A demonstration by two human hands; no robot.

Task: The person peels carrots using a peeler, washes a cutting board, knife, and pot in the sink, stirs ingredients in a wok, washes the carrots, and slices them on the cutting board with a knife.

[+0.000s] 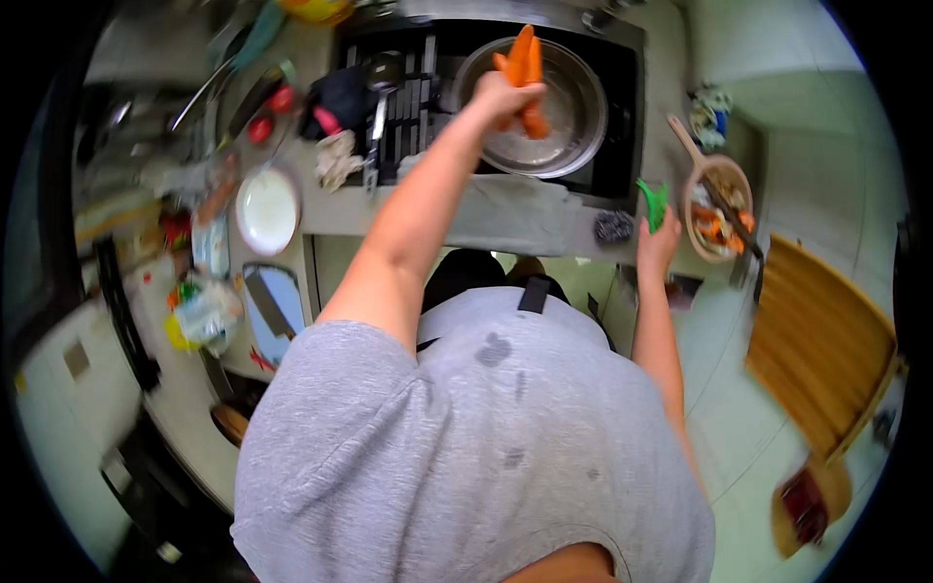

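Note:
My left hand [501, 95] is closed around a few orange carrots [525, 63], which point away from me above a wide metal pot [595, 109]. Bare metal shows inside the pot, which sits on the stove [630, 87]. Off to the right, my right hand [660, 245] grips a green Y-shaped peeler [654, 202], its head pointing up and away. Just left of that hand, a dark wire scouring pad [613, 226] lies on the counter edge. A grey cloth [515, 216] is spread along the stove's front.
At right, a beige handled pan [688, 141] holds orange and pale scraps and a dark utensil. A white plate [267, 212], a ladle [379, 126] and a knife [267, 301] on a blue board [288, 290] lie left. A wooden chair [821, 340] stands at right.

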